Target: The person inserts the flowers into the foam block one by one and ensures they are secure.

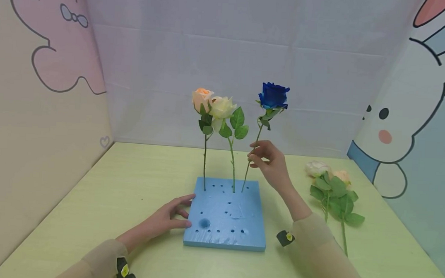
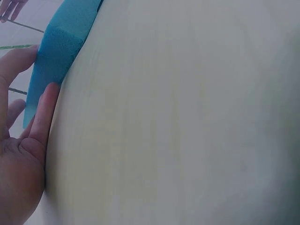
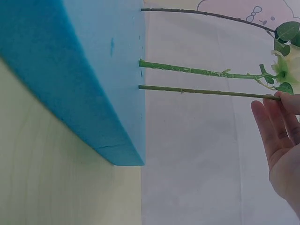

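A blue foam block (image 1: 214, 238) with several small holes lies on the table. Along its left edge rests my left hand (image 1: 161, 219), fingers and thumb extended against the side; the left wrist view shows fingers (image 2: 47, 112) touching the block. My right hand (image 1: 270, 162) pinches the stem of a blue rose (image 1: 274, 95) between thumb and fingers. That stem (image 3: 206, 92) leans slightly right, its lower end meeting the block's top near the back edge. Beside it a cream rose (image 1: 223, 108) and a peach rose (image 1: 202, 100) stand upright in the block.
Two more roses lie on the right side of the table (image 1: 131, 172), a white rose (image 1: 317, 168) and a peach rose (image 1: 342, 176), with green leaves and stems pointing toward me. Behind the table hangs a pale cloth (image 1: 154, 82). Cartoon-printed panels (image 1: 394, 134) flank both sides.
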Available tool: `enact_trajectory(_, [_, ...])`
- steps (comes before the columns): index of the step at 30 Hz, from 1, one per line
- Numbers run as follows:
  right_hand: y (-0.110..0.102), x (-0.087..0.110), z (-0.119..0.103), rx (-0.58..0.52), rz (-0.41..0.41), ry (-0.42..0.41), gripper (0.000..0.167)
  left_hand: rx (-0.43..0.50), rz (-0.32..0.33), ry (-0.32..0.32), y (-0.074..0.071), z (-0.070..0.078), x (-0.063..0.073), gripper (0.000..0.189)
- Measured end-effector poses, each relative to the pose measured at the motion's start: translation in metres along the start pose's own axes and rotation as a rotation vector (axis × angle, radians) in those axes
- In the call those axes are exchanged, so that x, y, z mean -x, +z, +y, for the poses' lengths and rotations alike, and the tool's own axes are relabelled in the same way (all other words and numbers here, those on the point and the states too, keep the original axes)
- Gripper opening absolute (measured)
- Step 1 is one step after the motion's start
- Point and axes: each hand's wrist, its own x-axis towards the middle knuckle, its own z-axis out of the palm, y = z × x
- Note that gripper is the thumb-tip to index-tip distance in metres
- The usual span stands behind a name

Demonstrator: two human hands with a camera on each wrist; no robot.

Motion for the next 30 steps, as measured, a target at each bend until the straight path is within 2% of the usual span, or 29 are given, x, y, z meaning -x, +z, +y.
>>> enact_trajectory(9, [-0.0026, -0.0016, -0.0019, 0.058, -0.058, 0.054, 0.019, -0.013, 0.007, -0.002, 0.0008, -0.0001, -0.0003, 0.079])
enact_trajectory(30, [0.0003, 0.0054, 0.0031, 0.105, -0.096, 0.056, 0.014, -0.016, 0.019, -0.008, 0.0011, -0.0025, -0.0006, 0.079])
